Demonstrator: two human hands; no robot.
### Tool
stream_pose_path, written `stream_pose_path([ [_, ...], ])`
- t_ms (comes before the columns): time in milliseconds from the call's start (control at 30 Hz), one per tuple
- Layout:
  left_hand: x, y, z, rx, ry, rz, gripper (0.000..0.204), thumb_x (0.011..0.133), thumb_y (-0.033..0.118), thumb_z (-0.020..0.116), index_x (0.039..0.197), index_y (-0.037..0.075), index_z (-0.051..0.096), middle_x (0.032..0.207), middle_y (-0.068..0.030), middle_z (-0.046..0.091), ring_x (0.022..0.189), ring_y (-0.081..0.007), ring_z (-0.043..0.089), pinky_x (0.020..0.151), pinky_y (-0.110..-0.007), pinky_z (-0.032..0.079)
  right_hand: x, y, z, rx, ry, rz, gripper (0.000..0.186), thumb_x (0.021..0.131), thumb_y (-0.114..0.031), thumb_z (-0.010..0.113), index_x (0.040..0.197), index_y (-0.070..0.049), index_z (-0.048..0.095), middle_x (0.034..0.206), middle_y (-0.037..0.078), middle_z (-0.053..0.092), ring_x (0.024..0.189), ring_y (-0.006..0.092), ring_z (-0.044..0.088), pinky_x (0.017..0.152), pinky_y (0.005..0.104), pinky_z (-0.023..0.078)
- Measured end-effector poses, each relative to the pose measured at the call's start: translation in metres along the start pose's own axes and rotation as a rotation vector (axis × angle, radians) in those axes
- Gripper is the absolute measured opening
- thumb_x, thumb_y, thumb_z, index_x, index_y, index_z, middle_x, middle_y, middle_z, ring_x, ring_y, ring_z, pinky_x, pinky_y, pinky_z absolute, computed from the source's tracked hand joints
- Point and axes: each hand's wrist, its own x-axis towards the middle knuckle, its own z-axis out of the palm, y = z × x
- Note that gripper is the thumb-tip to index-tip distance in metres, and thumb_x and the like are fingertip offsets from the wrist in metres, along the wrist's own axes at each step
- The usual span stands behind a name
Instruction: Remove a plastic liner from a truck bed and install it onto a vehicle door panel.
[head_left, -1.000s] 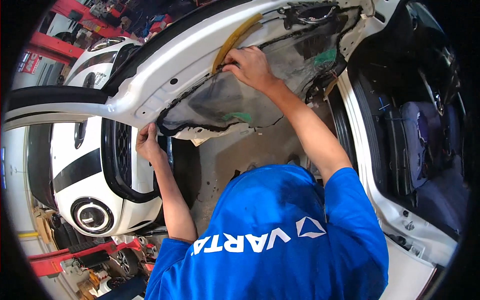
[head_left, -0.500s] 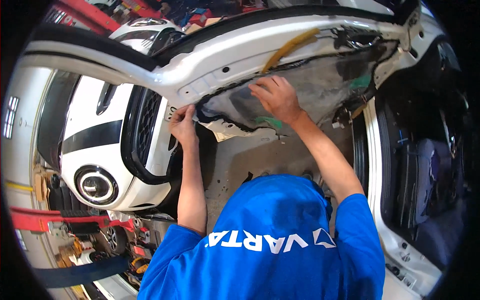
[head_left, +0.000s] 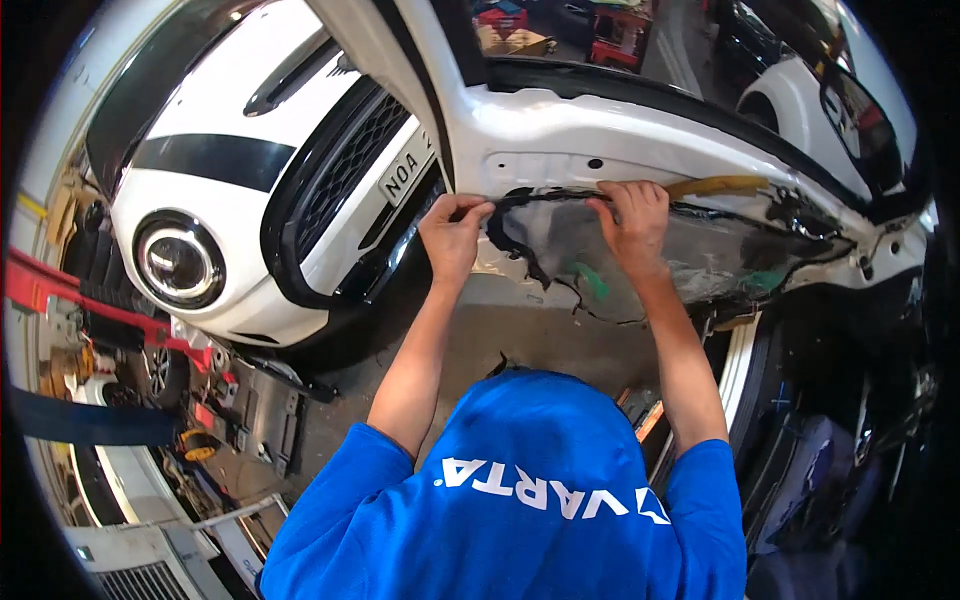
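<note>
A grey, see-through plastic sheet (head_left: 690,245) with black sticky sealant (head_left: 515,240) along its edge hangs against the inner side of a white car door (head_left: 560,125). At the sheet's left upper corner my left hand (head_left: 452,240) is closed, thumb and fingers pinched on the edge. My right hand (head_left: 640,225) is further right, thumb and fingertips closed on the sheet's upper edge at the sealant line. Green patches (head_left: 590,282) show on the sheet. A brown-yellow strip (head_left: 720,187) runs along the door just right of my right hand.
On the left, close to the door's end, stands a white car (head_left: 220,225) with a black stripe and round headlight. The open car's sill (head_left: 738,365) and dark interior lie to the right. Red lift arms (head_left: 100,310) and a wheel (head_left: 160,372) are at the far left.
The view has swung, so the door lies further right and more level. My right hand has come from above the sheet's middle to its upper edge. My left hand stays at the corner.
</note>
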Motion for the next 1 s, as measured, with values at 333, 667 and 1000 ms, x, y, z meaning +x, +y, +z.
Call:
stream_pose_path([
  [333, 0.002, -0.009, 0.004, 0.118, 0.079, 0.190, 0.010, 0.073, -0.004, 0.076, 0.078, -0.001, 0.067, 0.075, -0.0031, 0.064, 0.068, -0.0077, 0.059, 0.063, -0.021, 0.047, 0.008, -0.009, 0.004, -0.022, -0.004, 0.033, 0.027, 0.070, -0.023, 0.079, 0.090, -0.010, 0.066, 0.086, 0.004, 0.057, 0.083, 0.0257, 0.055, 0.078, 0.0419, 0.038],
  [667, 0.004, -0.004, 0.012, 0.091, 0.116, 0.196, 0.013, 0.073, -0.003, 0.077, 0.073, 0.001, 0.064, 0.071, -0.0012, 0.060, 0.063, -0.0064, 0.052, 0.057, -0.021, 0.041, 0.005, -0.003, 0.012, -0.053, 0.024, 0.112, 0.020, 0.072, -0.021, 0.079, 0.081, -0.012, 0.063, 0.078, 0.003, 0.055, 0.077, 0.0250, 0.053, 0.075, 0.0394, 0.038],
  [1000, 0.008, -0.018, 0.011, 0.033, 0.051, 0.161, 0.017, 0.073, 0.000, 0.078, 0.072, 0.000, 0.061, 0.069, -0.0029, 0.057, 0.062, -0.0101, 0.052, 0.059, -0.023, 0.042, -0.030, -0.085, 0.042, 0.026, -0.353, 0.039, 0.059, 0.084, -0.027, 0.063, 0.133, 0.001, 0.046, 0.142, 0.020, 0.043, 0.132, 0.0369, 0.039, 0.105, 0.0533, 0.035],
])
